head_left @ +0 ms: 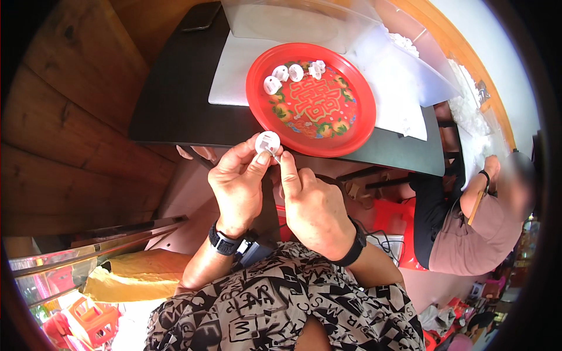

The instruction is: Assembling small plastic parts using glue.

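Observation:
Between the thumb and fingers of my left hand [236, 186] is a round white plastic part [267, 140], its recessed face turned up. My right hand [316, 213] pinches a thin metal piece [273, 154], whose tip reaches the lower part of that face. I cannot make out what the rest of the thin piece looks like. Both hands are just off the near edge of the table, beside a red round tray [367, 126]. Several similar white round parts [273, 85] lie at the tray's far left, alongside a smaller irregular white piece [317, 69].
The tray rests partly on a white sheet [231, 73] on a black table [170, 111]. Clear plastic bins [404, 64] stand behind, one with white parts. A dark phone [201, 19] lies at the far left. At right, another person [480, 234] sits working.

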### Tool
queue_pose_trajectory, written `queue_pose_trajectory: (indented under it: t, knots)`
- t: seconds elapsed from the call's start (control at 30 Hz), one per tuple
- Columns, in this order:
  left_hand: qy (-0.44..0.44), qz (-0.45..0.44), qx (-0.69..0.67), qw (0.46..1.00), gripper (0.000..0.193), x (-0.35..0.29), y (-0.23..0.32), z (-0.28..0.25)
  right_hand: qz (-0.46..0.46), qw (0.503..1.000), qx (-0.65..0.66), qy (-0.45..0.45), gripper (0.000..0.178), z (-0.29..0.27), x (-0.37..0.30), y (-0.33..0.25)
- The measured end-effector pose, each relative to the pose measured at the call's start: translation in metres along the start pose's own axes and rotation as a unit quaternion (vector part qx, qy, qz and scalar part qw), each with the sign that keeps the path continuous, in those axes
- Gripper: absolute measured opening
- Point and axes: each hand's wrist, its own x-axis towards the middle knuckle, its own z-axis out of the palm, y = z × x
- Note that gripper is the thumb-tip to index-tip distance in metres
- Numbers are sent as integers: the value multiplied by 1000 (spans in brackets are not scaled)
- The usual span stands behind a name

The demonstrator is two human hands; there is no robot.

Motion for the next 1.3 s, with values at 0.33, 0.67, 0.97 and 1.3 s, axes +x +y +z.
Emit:
queue_pose_trajectory:
  t: [0.33, 0.67, 0.97, 1.3]
  knots:
    - [-27, 7, 15, 1000, 28, 5, 5, -2, 23, 981, 177, 81, 50, -2, 3, 16]
    - [-30, -5, 25, 999, 29, 3, 3, 1, 18, 989, 136, 51, 50, -6, 2, 19]
    - [-18, -8, 104, 994, 28, 0, 1, 0, -25, 998, -52, -29, 49, -25, 6, 10]
    - [-83, 77, 305, 945, 25, 2, 3, -7, -102, 975, -194, -37, 34, -30, 13, 2]
